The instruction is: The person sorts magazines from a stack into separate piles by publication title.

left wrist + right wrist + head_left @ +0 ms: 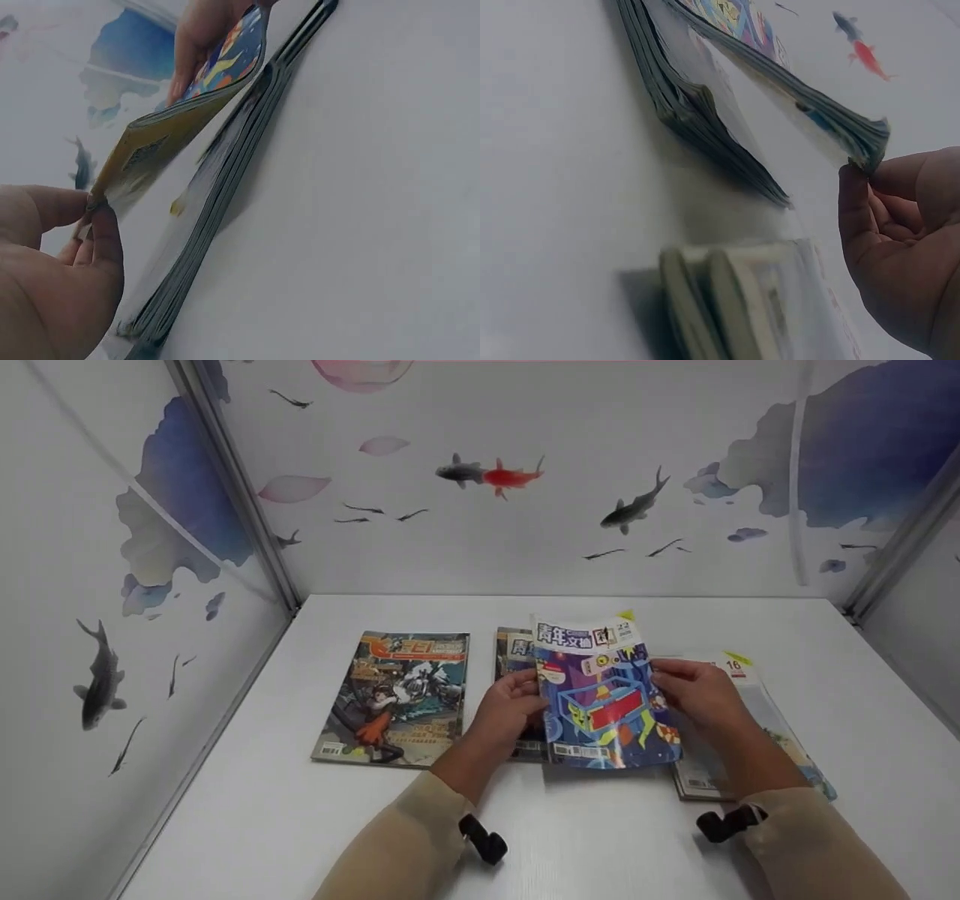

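Observation:
A blue and purple magazine (600,705) with a white title band is held above the table between both hands. My left hand (510,709) pinches its left edge; the left wrist view shows thumb and fingers on that edge of the magazine (161,146). At its right edge my right hand (701,701) pinches it between thumb and fingers, plain in the right wrist view, where the magazine (810,105) is seen along its page edges. Partly hidden under it lies a stack of magazines (512,649). Another stack (776,716) with a pale cover lies under the right forearm.
On the left of the white table (255,810) lies a dark comic-style magazine (405,697). White panels painted with fish (510,476) stand at the back and sides. Black straps (484,840) sit at both sleeve cuffs.

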Demonstrator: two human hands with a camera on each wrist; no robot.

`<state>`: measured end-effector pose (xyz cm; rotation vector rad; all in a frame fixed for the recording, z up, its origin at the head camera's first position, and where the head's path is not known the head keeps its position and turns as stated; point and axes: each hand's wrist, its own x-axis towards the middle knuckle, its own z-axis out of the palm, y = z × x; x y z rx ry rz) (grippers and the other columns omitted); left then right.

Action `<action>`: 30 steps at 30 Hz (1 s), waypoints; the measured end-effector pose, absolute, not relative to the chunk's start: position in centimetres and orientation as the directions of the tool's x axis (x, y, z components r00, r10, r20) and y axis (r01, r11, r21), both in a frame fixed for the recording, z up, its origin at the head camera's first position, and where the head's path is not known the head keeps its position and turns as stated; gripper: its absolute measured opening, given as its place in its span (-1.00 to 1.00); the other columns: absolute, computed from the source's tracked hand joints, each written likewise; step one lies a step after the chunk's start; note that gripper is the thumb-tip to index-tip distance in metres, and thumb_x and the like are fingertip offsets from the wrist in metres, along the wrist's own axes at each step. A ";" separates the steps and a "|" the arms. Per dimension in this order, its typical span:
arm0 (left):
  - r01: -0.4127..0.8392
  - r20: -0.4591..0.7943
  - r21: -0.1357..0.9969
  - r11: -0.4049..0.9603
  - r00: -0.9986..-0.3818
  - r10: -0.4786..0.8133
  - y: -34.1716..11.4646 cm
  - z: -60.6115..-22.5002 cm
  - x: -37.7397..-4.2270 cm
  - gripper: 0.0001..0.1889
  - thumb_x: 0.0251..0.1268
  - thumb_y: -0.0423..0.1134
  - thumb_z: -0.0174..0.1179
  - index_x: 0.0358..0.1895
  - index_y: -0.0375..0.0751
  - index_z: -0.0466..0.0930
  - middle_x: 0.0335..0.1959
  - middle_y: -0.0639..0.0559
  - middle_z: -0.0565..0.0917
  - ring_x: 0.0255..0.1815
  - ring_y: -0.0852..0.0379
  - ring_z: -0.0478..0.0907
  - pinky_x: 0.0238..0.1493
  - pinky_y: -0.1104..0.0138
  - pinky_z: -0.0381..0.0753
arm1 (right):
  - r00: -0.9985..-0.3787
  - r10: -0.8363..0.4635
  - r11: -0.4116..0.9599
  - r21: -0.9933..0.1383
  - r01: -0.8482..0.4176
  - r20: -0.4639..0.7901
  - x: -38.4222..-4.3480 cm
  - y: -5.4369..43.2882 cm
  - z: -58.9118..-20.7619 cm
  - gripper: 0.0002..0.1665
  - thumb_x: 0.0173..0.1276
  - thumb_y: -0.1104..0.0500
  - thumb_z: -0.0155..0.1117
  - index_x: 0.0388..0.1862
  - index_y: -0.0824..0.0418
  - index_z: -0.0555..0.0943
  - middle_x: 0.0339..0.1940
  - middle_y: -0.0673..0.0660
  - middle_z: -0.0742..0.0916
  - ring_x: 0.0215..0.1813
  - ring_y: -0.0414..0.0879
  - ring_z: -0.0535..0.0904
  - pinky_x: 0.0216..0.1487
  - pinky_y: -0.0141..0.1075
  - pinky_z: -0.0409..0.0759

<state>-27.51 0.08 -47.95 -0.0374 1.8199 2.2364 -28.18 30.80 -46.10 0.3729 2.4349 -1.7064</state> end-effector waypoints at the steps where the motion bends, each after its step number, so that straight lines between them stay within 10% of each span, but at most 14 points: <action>1: -0.212 -0.180 0.960 -0.184 -0.968 0.176 0.6 -48.0 -27.3 -0.46 0.41 -0.41 0.33 0.44 -0.18 0.54 0.21 -0.06 0.76 0.12 0.08 0.75 0.08 0.28 0.75 | -0.958 0.119 0.325 -0.901 0.286 -0.261 -28.0 31.3 -46.1 -0.32 0.62 -0.19 0.26 0.61 -0.03 0.48 0.61 0.16 0.54 0.45 0.08 0.62 0.20 -0.38 0.75; 15: -0.241 -0.215 0.943 -0.230 -0.967 0.135 8.5 -47.5 -24.8 -0.50 0.34 -0.47 0.39 0.33 -0.08 0.65 0.09 0.03 0.82 0.09 0.07 0.78 0.26 0.15 0.74 | -0.949 0.104 0.362 -0.878 0.314 -0.296 -25.1 39.5 -45.7 -0.11 0.53 -0.38 0.23 0.68 -0.01 0.37 0.66 0.27 0.40 0.07 -0.30 0.74 0.13 -0.36 0.78; 23: -0.301 -0.267 0.926 -0.227 -0.949 0.169 13.3 -47.4 -23.4 -0.56 0.36 -0.41 0.42 0.23 0.07 0.72 0.09 0.11 0.83 0.10 0.07 0.79 0.24 0.09 0.76 | -0.956 0.149 0.403 -0.867 0.292 -0.253 -24.0 44.8 -46.4 -0.07 0.63 -0.32 0.11 0.70 0.24 0.27 -0.10 -0.37 0.65 -0.12 -0.35 0.77 0.00 -0.28 0.83; 30: -0.317 -0.210 0.906 -0.281 -0.912 0.353 14.5 -47.7 -22.9 -0.49 0.39 -0.57 0.29 0.35 -0.13 0.66 0.26 -0.04 0.77 0.37 -0.06 0.69 0.42 0.02 0.66 | -0.947 0.207 0.419 -0.852 0.314 -0.248 -23.6 47.6 -47.4 -0.12 0.69 -0.23 0.08 0.69 0.32 0.23 -0.24 -0.51 0.56 -0.18 -0.44 0.71 -0.05 -0.37 0.81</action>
